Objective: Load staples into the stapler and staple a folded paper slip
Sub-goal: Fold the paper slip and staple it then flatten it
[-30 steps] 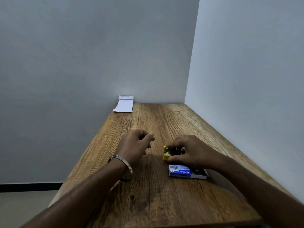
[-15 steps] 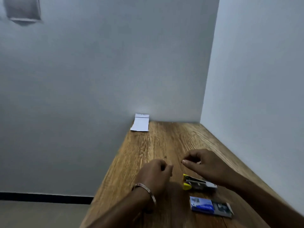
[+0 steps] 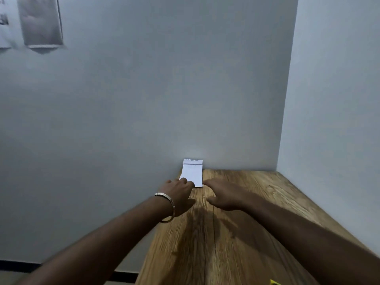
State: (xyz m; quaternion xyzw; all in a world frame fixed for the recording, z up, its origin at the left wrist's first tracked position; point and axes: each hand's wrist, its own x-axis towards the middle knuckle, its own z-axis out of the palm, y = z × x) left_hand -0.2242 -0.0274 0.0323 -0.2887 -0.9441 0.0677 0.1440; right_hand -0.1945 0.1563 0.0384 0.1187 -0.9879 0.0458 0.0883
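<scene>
A white folded paper slip [image 3: 192,171] lies at the table's far left corner, its top edge leaning on the back wall. My left hand [image 3: 178,192], with a metal bangle on the wrist, reaches out with bent fingers covering the slip's near left corner; whether they grip it is hidden. Stretched flat with fingers apart, my right hand [image 3: 224,195] has its fingertips just short of the slip's near right corner and holds nothing. Only the stapler's yellow tip [image 3: 274,282] shows at the bottom edge. The staple box is out of view.
The wooden table [image 3: 257,202] sits in a corner, with grey walls behind it and along its right side. Its left edge drops to the floor. Two papers [image 3: 39,23] hang high on the back wall at the left.
Both hands have left the stapler and reached forward to the paper slip. The view has tilted up, so the stapler and staple box have slid out at the bottom.
</scene>
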